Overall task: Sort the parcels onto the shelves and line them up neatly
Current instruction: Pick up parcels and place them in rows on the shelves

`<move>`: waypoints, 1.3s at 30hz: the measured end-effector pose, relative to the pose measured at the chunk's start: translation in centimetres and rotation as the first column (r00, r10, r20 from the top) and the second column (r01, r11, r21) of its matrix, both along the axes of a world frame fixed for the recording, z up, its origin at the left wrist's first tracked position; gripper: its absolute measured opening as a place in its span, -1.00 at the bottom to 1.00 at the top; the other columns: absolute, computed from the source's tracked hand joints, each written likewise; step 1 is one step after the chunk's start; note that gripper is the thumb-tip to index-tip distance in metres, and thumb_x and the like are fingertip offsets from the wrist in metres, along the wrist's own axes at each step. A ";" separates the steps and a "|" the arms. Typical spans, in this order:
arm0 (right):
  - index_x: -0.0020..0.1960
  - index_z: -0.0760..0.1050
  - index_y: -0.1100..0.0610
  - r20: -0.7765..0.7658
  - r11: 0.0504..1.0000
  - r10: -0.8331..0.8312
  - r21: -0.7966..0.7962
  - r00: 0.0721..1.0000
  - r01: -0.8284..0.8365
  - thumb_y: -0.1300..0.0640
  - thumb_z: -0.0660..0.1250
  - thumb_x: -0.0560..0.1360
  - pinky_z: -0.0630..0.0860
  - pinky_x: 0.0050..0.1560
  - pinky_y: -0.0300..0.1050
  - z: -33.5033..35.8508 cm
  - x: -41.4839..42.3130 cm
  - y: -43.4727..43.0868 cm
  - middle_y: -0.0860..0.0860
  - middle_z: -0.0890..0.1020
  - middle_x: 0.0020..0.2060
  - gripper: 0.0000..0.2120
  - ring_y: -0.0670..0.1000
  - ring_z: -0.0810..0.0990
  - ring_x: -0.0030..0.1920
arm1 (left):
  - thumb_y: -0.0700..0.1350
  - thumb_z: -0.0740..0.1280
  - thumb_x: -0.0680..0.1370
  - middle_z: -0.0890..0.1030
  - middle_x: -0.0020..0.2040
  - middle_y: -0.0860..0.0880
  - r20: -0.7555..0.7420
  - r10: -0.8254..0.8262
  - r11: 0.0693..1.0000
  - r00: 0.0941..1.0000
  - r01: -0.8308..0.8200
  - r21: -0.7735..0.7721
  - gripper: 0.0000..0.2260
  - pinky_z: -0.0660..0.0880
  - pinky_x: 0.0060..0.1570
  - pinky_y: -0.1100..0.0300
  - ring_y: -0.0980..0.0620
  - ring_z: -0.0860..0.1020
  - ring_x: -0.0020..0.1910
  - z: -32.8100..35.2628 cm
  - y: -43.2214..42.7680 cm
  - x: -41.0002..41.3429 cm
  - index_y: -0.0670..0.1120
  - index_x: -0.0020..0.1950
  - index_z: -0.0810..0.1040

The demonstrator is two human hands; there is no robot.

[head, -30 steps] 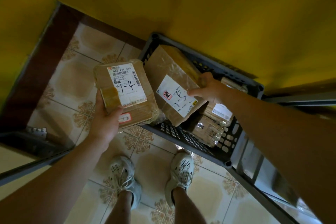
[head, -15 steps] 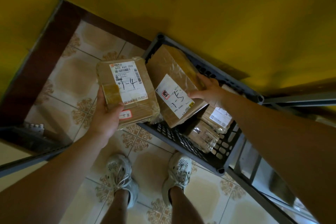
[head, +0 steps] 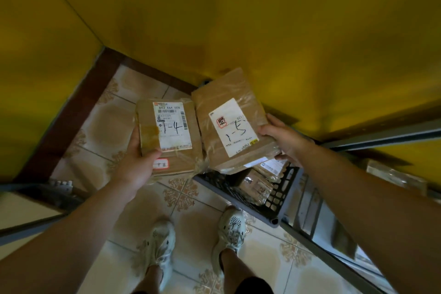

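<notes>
My left hand (head: 138,162) grips a brown cardboard parcel (head: 188,162) by its near left corner; its white label reads "1-4". My right hand (head: 284,138) holds a second, larger brown parcel (head: 210,112) by its right edge; its label reads "1-5". Both parcels are lifted side by side above the floor, the second one over the dark plastic crate (head: 284,200). Inside the crate lie more taped parcels (head: 255,186).
Yellow walls meet in a corner ahead, with a dark brown skirting (head: 71,112). A grey metal shelf frame (head: 381,138) runs along the right, another shelf edge (head: 31,200) at the left. My two shoes (head: 198,238) stand on the patterned tile floor.
My right hand has lifted the "1-5" parcel up out of the crate, level with the "1-4" parcel. The view has tilted up, showing more wall.
</notes>
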State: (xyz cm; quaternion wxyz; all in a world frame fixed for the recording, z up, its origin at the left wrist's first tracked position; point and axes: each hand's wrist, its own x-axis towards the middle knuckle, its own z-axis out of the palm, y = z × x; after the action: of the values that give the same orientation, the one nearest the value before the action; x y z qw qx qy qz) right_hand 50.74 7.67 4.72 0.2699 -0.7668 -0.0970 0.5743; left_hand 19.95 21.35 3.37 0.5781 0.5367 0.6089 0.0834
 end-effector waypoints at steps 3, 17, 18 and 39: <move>-0.10 0.37 -0.66 -0.010 0.989 -0.127 0.078 0.992 0.128 -0.20 0.35 0.27 0.46 -0.13 -0.02 4.8 -2.5 -2.2 -0.28 0.65 -0.04 -0.64 0.01 0.59 0.06 | -0.10 0.31 0.58 0.61 0.07 0.24 0.021 -0.013 1.000 1.000 0.013 0.017 -0.43 0.52 -0.08 0.10 0.14 0.61 -0.02 4.1 0.2 -0.7 0.39 0.43 0.18; 0.44 0.30 -0.11 0.030 0.781 -0.507 0.438 0.861 0.445 0.06 0.36 0.56 0.62 -0.07 0.11 28.1 -16.6 -10.8 -0.06 0.65 0.09 -0.51 0.05 0.66 0.03 | -0.22 0.26 0.60 0.51 0.06 0.30 0.285 -0.262 0.959 0.922 0.215 0.184 -0.40 0.49 -0.19 0.16 0.10 0.58 -0.01 26.8 2.6 -5.6 0.38 0.44 0.21; 0.44 0.27 -0.12 0.081 0.789 -0.498 0.456 0.863 0.412 0.03 0.40 0.54 0.64 -0.11 0.05 29.6 -17.4 -11.3 -0.11 0.64 0.06 -0.46 -0.02 0.67 -0.03 | -0.21 0.27 0.60 0.52 0.05 0.33 0.292 -0.292 0.950 0.911 0.242 0.196 -0.39 0.51 -0.19 0.15 0.08 0.62 -0.04 28.1 2.4 -6.0 0.41 0.43 0.20; 0.50 -0.08 -0.42 0.485 0.644 -0.664 0.757 0.569 0.106 -0.07 0.40 0.51 0.60 0.09 0.09 46.7 -29.1 -34.6 -0.11 0.42 0.39 -0.19 0.02 0.56 0.17 | -0.24 0.36 0.55 0.41 -0.04 0.56 0.453 -0.513 0.791 0.729 0.195 0.581 -0.23 0.42 -0.14 0.35 0.50 0.51 -0.12 48.7 -19.3 -13.6 0.39 0.49 0.05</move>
State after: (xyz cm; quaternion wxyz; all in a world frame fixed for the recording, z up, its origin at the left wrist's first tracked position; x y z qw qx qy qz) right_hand 21.62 -26.93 51.43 0.5845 -0.7822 -0.2060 0.0637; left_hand 6.34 2.09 52.08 0.5848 0.7223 0.2374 0.2827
